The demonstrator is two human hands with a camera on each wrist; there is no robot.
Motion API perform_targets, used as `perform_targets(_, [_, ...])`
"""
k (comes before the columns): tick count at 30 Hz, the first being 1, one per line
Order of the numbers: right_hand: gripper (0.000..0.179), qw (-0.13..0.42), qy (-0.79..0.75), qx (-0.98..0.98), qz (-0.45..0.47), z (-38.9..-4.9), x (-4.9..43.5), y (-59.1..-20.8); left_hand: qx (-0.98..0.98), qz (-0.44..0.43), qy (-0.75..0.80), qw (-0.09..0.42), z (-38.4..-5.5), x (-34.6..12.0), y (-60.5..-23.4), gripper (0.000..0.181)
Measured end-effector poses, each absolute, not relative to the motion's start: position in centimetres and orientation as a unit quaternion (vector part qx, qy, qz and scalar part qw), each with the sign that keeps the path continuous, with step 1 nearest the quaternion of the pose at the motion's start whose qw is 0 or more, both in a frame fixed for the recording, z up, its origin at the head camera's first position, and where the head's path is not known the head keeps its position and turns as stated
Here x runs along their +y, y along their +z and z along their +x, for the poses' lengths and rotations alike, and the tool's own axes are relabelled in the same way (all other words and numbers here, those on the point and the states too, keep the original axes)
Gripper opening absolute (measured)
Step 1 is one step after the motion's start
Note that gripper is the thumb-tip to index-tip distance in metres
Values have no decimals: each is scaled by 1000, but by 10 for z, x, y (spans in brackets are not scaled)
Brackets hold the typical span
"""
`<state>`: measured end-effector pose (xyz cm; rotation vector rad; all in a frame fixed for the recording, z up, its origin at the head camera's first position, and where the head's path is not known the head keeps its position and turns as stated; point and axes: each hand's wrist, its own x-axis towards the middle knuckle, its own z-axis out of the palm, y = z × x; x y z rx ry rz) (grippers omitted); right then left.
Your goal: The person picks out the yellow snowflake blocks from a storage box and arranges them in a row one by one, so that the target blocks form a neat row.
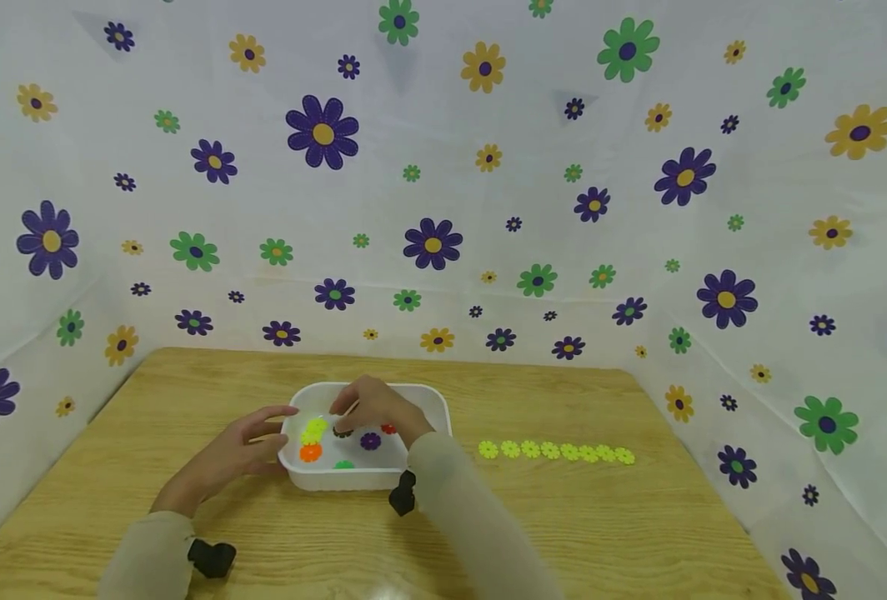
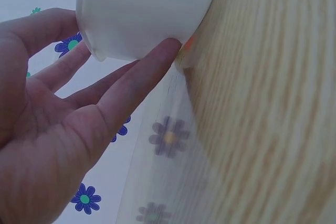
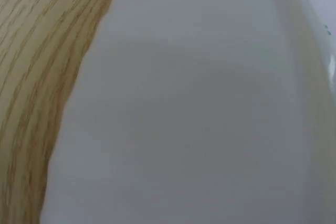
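A white plastic tub (image 1: 346,479) with low walls holds several flower-shaped pieces. My left hand (image 1: 237,450) rests on its left end, fingers spread and only gently bent. In the left wrist view the fingertips and thumb of that left hand (image 2: 68,108) touch the tub's outer wall (image 2: 142,14). My right hand (image 1: 379,408) reaches down into the tub, fingers bent, right over a dark flower piece (image 1: 343,432). Whether it pinches that piece I cannot tell. Near it lie a purple flower piece (image 1: 370,441), yellow ones (image 1: 313,430), an orange one (image 1: 310,452), a red one (image 1: 389,428) and a green one (image 1: 344,465).
To the right of the tub, several yellow flower pieces (image 1: 550,450) form a row on the wooden table (image 1: 601,525). A white cloth (image 1: 443,192) printed with flowers stands behind the table and along both sides. The tub's wall (image 3: 184,119) fills most of the right wrist view.
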<state>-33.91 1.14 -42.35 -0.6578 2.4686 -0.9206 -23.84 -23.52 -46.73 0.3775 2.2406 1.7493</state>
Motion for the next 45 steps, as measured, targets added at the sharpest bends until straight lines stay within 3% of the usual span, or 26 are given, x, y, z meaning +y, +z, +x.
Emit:
perform_targets(16, [32,201,-315,893,-250,-332,-16,-437,775,134,603,135,-239,-235,-468,60])
perform_targets(41, [22,175,-250,915,-262,-327,-33,-441,776,125,603,134,-238,-234,-467,62])
perform_targets(45, [29,169,-247,919,-258,-325,-34,-441,776,127,604,134,-238,-234,-467,61])
